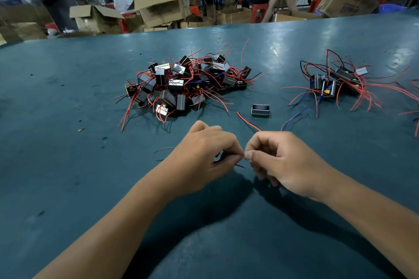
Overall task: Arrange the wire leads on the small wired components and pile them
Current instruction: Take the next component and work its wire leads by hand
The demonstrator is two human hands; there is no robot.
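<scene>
I am pinching a thin red lead (240,166) between my left hand (205,156) and right hand (281,161), low over the table (68,97). It is looking light and springy, so I am gripping near its tip. The pile (186,84) is lying beyond.

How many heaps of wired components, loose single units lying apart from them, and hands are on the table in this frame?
Heaps of wired components: 2, the large pile at centre and the smaller pile to the right.
Loose unit lying apart: 1, the small black component.
Hands: 2, the left hand and the right hand, both pinching a red wire lead.
Total: 5.
</scene>
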